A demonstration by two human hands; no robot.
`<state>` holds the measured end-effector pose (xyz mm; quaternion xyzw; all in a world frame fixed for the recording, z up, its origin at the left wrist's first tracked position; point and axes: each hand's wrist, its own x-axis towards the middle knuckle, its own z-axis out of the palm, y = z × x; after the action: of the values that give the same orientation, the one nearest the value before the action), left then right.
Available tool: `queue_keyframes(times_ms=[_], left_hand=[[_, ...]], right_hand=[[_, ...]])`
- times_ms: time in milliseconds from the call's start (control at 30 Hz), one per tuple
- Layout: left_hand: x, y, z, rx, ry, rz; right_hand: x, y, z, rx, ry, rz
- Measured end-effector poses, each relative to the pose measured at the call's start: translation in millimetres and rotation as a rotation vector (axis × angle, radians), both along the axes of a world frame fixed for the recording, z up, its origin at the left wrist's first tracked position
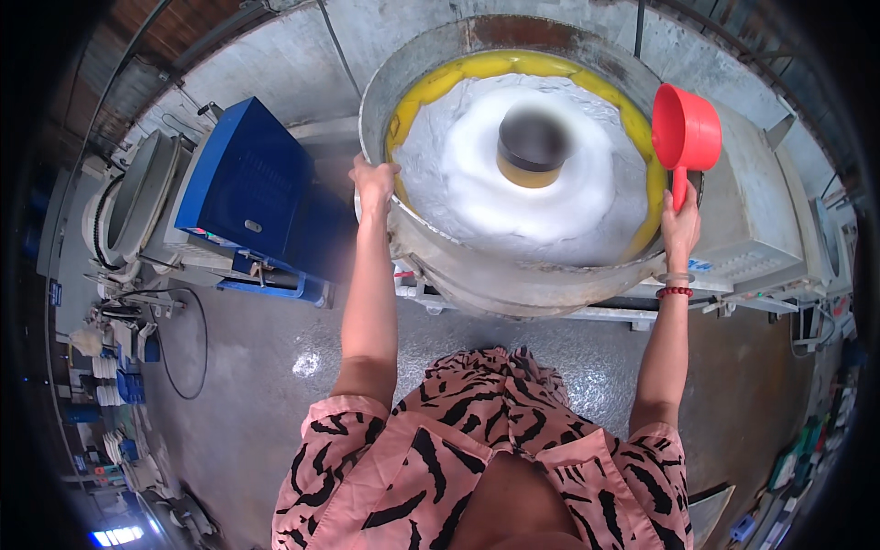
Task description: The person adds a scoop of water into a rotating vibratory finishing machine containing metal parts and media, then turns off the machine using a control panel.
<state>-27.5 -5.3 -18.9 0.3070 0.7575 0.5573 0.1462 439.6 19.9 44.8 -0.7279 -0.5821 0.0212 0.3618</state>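
In front of me stands a large round metal tub [495,291] with a yellow lining [458,70]. A ring of greyish-white material fills it, with bright white stuff that looks like foam [472,188] around a dark-topped, yellow-sided centre post [530,151]. My left hand [374,183] is closed over the tub's left rim. At the right rim, my right hand [680,229] grips the handle of a red plastic dipper [692,133]. The dipper's round cup points up and its mouth faces left; part of its inside shows. Whether the right hand also touches the rim, I cannot tell.
A blue machine housing [243,174] stands left of the tub, with another round metal drum [137,206] beyond it. A pale metal box [747,211] sits at the right. A black hose [203,353] loops over the wet-looking grey floor [247,403]. Shelves of items line both sides.
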Motion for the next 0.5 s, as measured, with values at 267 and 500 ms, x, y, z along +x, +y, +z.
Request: queue_keyframes(times_ms=[267, 500], left_hand=[[8.6, -7.0, 16.4, -0.044, -0.128, -0.116], [8.8, -4.6, 9.8, -0.001, -0.055, -0.012]], right_hand=[[0.4, -0.5, 0.9, -0.016, 0.030, -0.036], [0.1, 0.3, 0.3, -0.018, 0.038, -0.033]])
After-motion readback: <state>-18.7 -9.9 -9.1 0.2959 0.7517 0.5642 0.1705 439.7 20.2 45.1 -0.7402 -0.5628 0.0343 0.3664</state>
